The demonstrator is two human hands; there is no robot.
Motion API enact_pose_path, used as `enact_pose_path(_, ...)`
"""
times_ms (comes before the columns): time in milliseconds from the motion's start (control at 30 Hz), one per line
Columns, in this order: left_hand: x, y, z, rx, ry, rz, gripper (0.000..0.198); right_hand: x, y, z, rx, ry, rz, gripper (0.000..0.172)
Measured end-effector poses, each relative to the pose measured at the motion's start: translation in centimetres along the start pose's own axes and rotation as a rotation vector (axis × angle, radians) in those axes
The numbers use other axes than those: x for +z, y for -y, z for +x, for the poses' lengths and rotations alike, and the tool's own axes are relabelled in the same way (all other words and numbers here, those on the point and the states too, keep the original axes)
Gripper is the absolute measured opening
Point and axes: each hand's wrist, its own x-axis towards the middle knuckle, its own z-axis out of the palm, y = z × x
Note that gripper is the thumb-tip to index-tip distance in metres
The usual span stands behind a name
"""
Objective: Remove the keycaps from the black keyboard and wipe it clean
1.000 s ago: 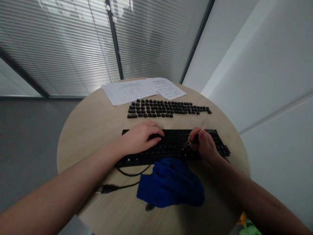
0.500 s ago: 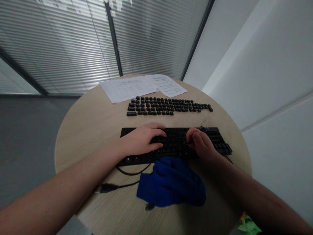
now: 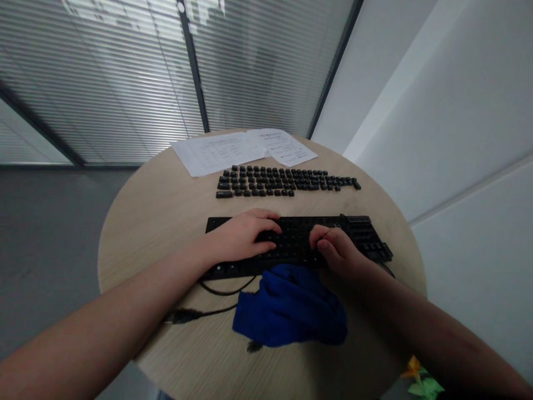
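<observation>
A black keyboard (image 3: 296, 236), stripped of many of its keycaps, lies across the round table. My left hand (image 3: 246, 236) rests flat on its left half, fingers apart and holding nothing. Over the right half, my right hand (image 3: 333, 244) is closed around a wire keycap puller (image 3: 335, 226); only thin bits of its wire show, and its tip is hidden by the fingers. Beyond the keyboard, loose black keycaps (image 3: 266, 186) are laid out in rows. A crumpled blue cloth (image 3: 291, 308) lies against the keyboard's near edge.
Two printed sheets of paper (image 3: 220, 153) lie at the table's far side. A cable with a USB plug (image 3: 185, 316) runs left of the cloth. Some dark bristles (image 3: 254, 347) poke out under the cloth. A white wall (image 3: 470, 139) stands right of the wooden table (image 3: 137, 222).
My right hand has shifted slightly left over the keyboard, and the puller's wire loops show less. My left hand stays in place. The view has tilted a little.
</observation>
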Motion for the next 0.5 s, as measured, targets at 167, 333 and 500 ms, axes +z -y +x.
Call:
enact_pose_path(167,0.0,0.1,0.0,0.018,0.001,0.028,0.026,-0.1,0.3,0.4,-0.102,0.059,-0.023,0.044)
enact_pose_path(333,-0.1,0.1,0.0,0.003,0.006,0.039,0.025,0.7,-1.2,0.0,-0.003,-0.106,0.107,0.050)
enact_pose_path(500,0.1,0.2,-0.2,0.028,-0.013,0.042,0.025,1.1,-1.4,0.5,0.064,-0.407,0.421,0.056)
